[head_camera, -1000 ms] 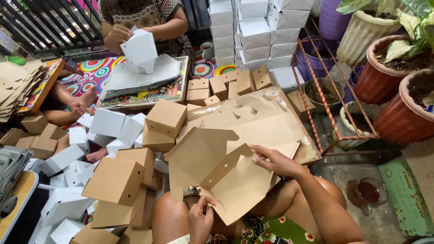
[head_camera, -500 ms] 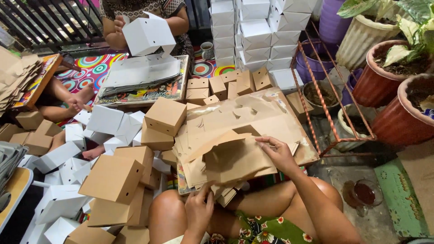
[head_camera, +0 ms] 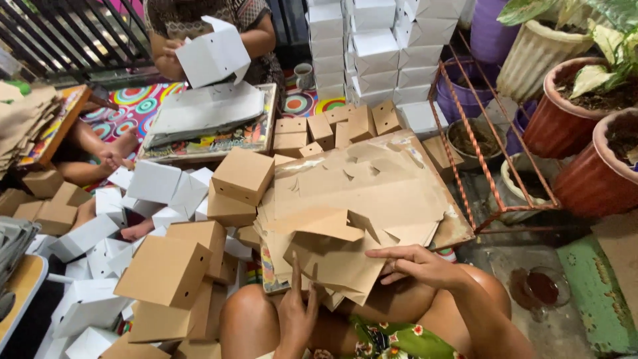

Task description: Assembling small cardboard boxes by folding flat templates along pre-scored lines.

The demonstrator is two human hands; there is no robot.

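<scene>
At the far left, a loose heap of folded brown boxes [head_camera: 166, 269] and white boxes [head_camera: 153, 183] covered the floor. To their right, the person's left hand [head_camera: 297, 312] rose between the knees, fingers spread and upright, fingertips touching the near edge of a flat brown cardboard blank [head_camera: 332, 262]. That blank lay tilted on the near edge of a stack of flat brown blanks [head_camera: 372, 186], its long axis running left to right across both hands. The right hand [head_camera: 415, 264] lay flat on the blank's right end, fingers stretched leftward, pressing rather than pinching, so it sat further onto the blank than the left. Beyond the stack, another person held up 1 white box [head_camera: 212, 56]. Clay plant pots [head_camera: 585, 133] stood at the far right.
</scene>
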